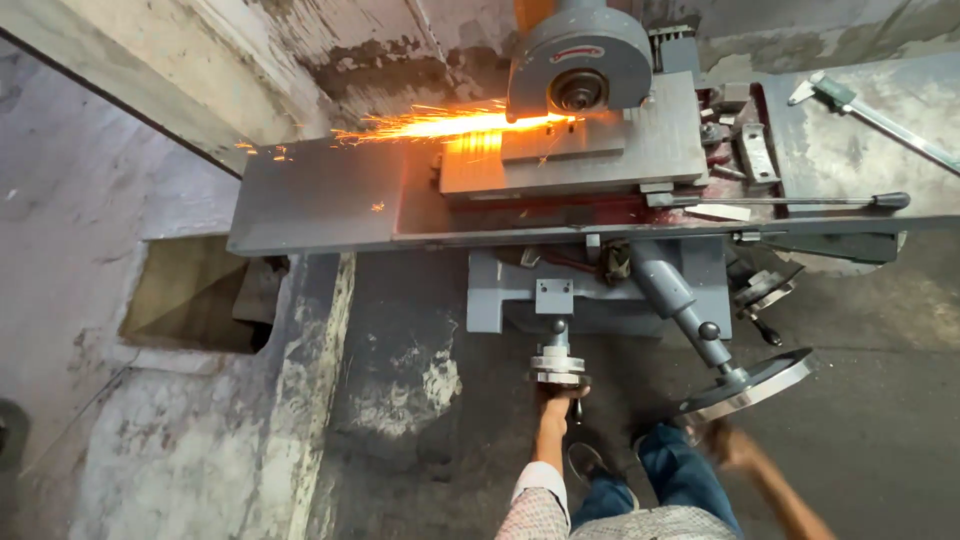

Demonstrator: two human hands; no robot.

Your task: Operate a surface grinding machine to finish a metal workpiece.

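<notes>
I look down at a grey surface grinder. My left hand (556,400) grips the small handwheel (557,366) at the machine's front. My right hand (725,442), blurred, is at the rim of the large handwheel (752,384) to the right; its grip is unclear. Under the round wheel guard (580,62) the grinding wheel touches a flat metal workpiece (560,140) on the grey magnetic table (660,140). Orange sparks (440,125) stream to the left.
A long grey machine table (320,200) stretches left. A caliper (870,112) lies on the right tray. A long lever with a black knob (890,200) points right. A stained concrete floor and a recessed pit (190,295) lie left. My jeans and shoe show below.
</notes>
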